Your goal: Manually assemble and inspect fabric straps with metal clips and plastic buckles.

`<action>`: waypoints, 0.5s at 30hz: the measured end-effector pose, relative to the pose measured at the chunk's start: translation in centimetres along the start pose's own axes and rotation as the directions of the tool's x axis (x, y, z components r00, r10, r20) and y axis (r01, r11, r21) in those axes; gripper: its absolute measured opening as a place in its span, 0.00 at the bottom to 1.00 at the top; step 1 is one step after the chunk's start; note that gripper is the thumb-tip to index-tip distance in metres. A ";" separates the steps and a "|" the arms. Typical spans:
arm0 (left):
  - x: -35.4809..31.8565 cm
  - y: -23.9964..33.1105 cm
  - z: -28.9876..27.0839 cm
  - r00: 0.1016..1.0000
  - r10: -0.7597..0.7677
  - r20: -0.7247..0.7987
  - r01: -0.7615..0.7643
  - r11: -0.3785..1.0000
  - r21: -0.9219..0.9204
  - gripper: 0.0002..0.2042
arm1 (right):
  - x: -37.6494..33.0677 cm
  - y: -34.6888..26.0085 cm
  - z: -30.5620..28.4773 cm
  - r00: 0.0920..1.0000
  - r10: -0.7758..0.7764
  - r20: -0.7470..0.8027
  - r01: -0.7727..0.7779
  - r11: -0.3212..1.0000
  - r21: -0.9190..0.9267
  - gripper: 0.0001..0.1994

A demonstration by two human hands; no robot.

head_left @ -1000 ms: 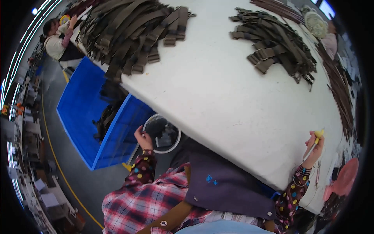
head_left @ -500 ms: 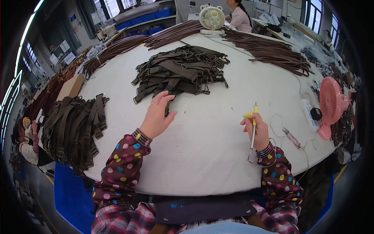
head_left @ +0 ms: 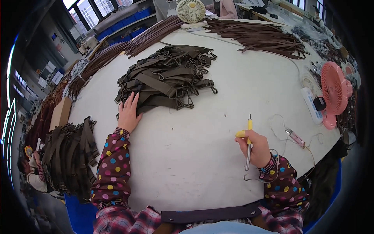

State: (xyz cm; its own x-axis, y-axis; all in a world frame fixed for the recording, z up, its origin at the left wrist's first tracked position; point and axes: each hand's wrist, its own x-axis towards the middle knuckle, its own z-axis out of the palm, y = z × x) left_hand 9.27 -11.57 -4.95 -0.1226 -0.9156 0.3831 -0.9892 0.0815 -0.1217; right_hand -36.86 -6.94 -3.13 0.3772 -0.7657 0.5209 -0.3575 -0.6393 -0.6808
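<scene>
A heap of dark olive webbing straps (head_left: 156,80) with metal buckles and hooks lies on the white table. At its near left edge my left hand (head_left: 130,113) rests with fingers stretched out, fingertips touching the straps; the strap ends under them are partly hidden. Out to the right, above bare tabletop, my right hand (head_left: 258,148) is closed around a slim pen-shaped tool (head_left: 249,124). The tool has a yellow grip, a thin pointed tip facing away from me and a cord at its lower end. A yellow cover sits on that hand's thumb.
Another pile of olive straps (head_left: 66,156) hangs over the left edge. Thread snips (head_left: 295,137), a white power strip (head_left: 311,106) and a pink fan (head_left: 334,95) are at the right. Brown strips (head_left: 257,35) and a cream fan (head_left: 191,11) line the far side. A person sits beyond.
My left hand has moved left and now lies on the strap heap's near left edge, fingers reaching forward. The right hand still grips the tool. The whole view has shifted somewhat.
</scene>
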 end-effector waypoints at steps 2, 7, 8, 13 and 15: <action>-0.1 -0.7 -0.1 0.999 -0.014 0.033 0.015 0.999 -0.050 0.42 | 0.0 0.0 0.1 1.000 0.018 0.004 -0.018 1.000 0.010 0.07; 3.3 1.5 -3.9 0.990 0.085 -0.117 -0.113 0.958 -0.263 0.35 | 0.0 0.5 0.0 0.998 0.056 0.034 -0.055 0.998 -0.020 0.06; 4.6 2.5 -4.6 0.990 0.085 -0.115 -0.113 0.957 -0.265 0.35 | -0.1 0.6 0.0 0.997 0.075 0.025 -0.074 0.997 -0.022 0.06; 9.8 2.6 -4.0 0.986 0.083 0.142 -0.088 0.996 0.028 0.41 | -0.2 0.7 0.6 0.997 0.074 0.012 -0.073 0.997 -0.015 0.06; 11.1 2.4 -4.0 0.970 0.069 0.233 -0.063 0.997 -0.033 0.41 | -0.5 0.9 0.6 0.998 0.056 -0.002 -0.056 0.998 0.000 0.06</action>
State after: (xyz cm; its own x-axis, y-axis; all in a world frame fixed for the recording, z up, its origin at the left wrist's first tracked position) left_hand 5.19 -19.95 2.64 -0.1682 -0.9743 0.1498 -0.9817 0.1518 -0.1150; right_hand -36.80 -7.08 -4.30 0.3547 -0.8002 0.4836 -0.3777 -0.5958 -0.7088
